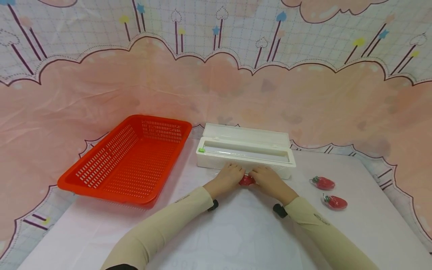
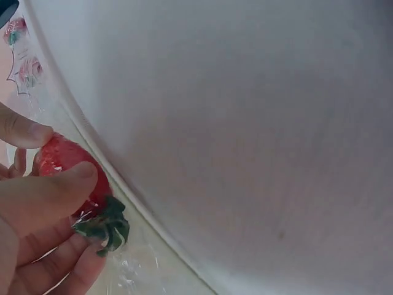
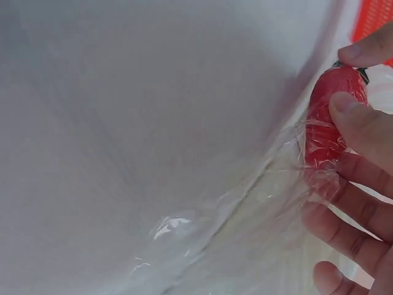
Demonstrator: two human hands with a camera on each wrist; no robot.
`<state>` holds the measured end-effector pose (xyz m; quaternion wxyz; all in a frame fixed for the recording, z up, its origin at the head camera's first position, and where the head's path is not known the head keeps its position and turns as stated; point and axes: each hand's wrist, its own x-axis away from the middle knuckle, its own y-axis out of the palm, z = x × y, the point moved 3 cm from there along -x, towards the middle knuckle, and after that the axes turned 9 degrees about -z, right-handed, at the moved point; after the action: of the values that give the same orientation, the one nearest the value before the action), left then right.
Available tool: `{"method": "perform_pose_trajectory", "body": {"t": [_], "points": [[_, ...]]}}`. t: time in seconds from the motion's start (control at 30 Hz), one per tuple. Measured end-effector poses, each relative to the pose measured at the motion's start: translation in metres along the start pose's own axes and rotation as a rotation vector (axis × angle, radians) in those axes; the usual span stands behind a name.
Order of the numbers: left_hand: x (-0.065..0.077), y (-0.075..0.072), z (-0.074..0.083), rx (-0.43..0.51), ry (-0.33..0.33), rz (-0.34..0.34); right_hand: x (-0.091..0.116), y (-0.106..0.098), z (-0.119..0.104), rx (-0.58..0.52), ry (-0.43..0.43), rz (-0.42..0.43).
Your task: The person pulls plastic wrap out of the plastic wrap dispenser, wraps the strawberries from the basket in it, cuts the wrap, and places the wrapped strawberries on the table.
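A red strawberry with green leaves lies between both hands, in front of the white cling film box. In the left wrist view, the left hand pinches this strawberry near its leafy end, thumb across its side. The right hand grips the other end. In the right wrist view, clear cling film clings in wrinkles round the strawberry's red body and spreads over the surface below. The fingers hide part of the fruit in the head view.
The film box stands with its lid raised and a green tab at its left. A red perforated basket stands to the left. Two film-wrapped strawberries, one farther back and one nearer, lie on the right of the white table.
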<state>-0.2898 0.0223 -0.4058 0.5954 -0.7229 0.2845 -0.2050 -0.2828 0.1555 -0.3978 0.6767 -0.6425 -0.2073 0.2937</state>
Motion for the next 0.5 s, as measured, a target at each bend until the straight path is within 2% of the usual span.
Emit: {"method": "perform_pose_trajectory", "body": {"t": [0.17,0.33,0.5], "points": [[0.0007,0.0003,-0.0007,-0.022,0.010,-0.004,-0.0045,0.0035,0.0016,0.072,-0.013,0.021],[0.0036,0.0007,-0.0013,-0.018,0.027,0.002,-0.0065,0.0060,0.0023,0.081,-0.012,0.039],[0.0061,0.0016,-0.0050,0.103,0.033,-0.032,-0.0049,0.0082,0.0036,0.073,-0.014,0.025]]}}
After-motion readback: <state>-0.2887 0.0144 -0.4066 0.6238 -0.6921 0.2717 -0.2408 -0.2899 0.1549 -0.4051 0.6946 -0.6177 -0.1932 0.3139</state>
